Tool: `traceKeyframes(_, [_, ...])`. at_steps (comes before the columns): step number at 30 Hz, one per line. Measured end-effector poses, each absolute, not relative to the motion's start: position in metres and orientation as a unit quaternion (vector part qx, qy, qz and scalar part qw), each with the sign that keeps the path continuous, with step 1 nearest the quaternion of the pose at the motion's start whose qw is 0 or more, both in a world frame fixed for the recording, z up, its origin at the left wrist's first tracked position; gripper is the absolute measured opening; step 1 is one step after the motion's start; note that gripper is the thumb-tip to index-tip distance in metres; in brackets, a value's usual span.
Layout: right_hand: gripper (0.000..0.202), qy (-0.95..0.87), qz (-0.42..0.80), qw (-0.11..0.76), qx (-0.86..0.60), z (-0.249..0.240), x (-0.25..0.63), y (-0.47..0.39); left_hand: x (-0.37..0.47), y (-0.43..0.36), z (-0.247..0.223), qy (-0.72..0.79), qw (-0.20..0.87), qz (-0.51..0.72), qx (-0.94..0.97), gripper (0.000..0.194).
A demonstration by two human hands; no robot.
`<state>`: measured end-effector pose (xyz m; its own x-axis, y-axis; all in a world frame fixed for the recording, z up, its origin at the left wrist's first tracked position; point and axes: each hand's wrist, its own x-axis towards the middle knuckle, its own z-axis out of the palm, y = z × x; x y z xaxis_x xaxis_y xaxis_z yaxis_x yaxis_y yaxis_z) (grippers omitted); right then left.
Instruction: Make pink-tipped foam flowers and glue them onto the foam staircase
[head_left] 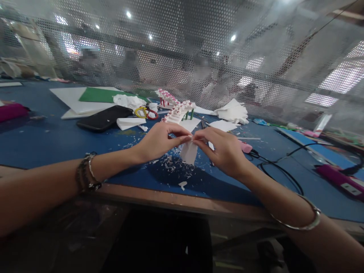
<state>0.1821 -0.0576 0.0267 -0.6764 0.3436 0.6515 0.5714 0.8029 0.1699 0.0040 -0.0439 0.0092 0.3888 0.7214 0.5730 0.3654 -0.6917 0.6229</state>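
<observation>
A small piece of white paper (189,153) hangs down between my two hands, above the blue tabletop. My left hand (159,141) pinches its top edge between thumb and forefinger. From the other side my right hand (220,148) pinches the same edge, its fingertips almost meeting those of the left. Tiny white paper shreds (173,167) lie scattered beneath, with a larger torn scrap (182,185) near the table's front edge. Just beyond the hands stands a small white stepped model (173,113) with red and green posts and pink and reddish bits on top.
Left of the hands lie a black phone (104,118), scissors (146,112) with yellow and red handles, and white and green sheets (98,94). White papers (232,110) are stacked behind. At right are black cables (280,172) and a magenta power strip (338,182). Perforated metal mesh (176,41) borders the back.
</observation>
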Motion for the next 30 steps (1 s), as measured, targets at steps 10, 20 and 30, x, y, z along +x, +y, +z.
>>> traceKeyframes(10, [0.006,-0.904,-0.113,0.3,-0.283,0.03,0.179,-0.057,0.007,-0.042,0.006,0.316,0.202,0.45,0.81,0.017])
traceKeyframes(20, [0.005,-0.855,0.064,0.371,-0.357,0.024,0.175,-0.058,0.007,-0.049,0.006,0.311,0.16,0.452,0.821,0.019])
traceKeyframes(30, [0.005,-0.833,0.086,0.406,-0.364,0.022,0.173,-0.059,0.006,-0.047,0.006,0.32,0.138,0.446,0.824,0.018])
